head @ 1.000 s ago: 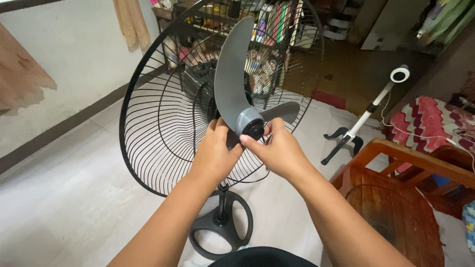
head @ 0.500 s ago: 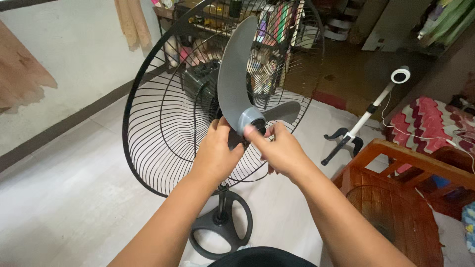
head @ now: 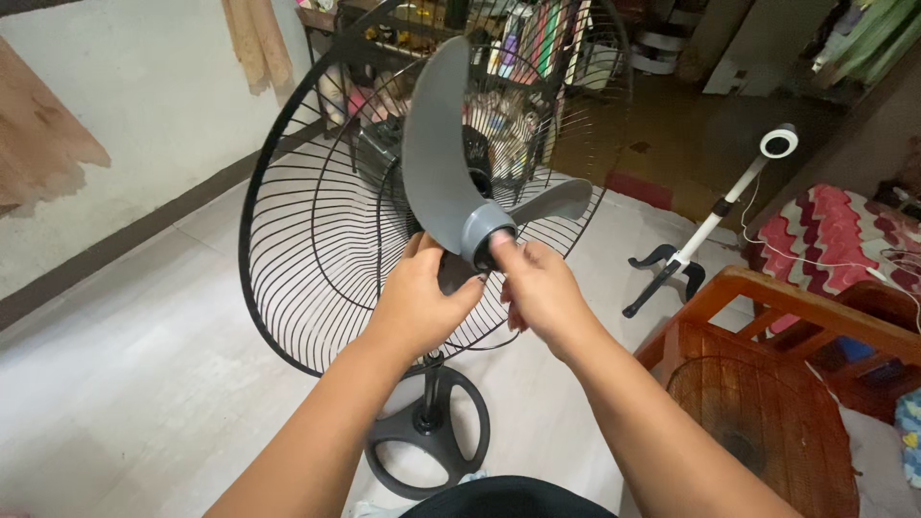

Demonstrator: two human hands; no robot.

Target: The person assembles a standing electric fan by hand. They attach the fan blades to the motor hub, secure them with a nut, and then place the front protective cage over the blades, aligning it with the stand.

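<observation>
While the grey fan blade (head: 436, 153) sits on its hub inside the black wire guard (head: 307, 240), left hand (head: 417, 297) closed around the lower blade, right hand (head: 537, 288) pinching the black hub cap (head: 487, 251), round fan base (head: 427, 446) on the floor below, wooden chair (head: 767, 384) to the right.

I saw two bare forearms running up to my left hand (head: 414, 302) and right hand (head: 540, 288), both near the grey fan blade hub (head: 484, 233). No sleeves covered either arm below the hub, and I wore no watch, ring, band or glove. The fingernails closest to the hub were short and plain. Well below the hub, at the bottom edge, a rounded dark garment (head: 504, 499) showed against my body.
</observation>
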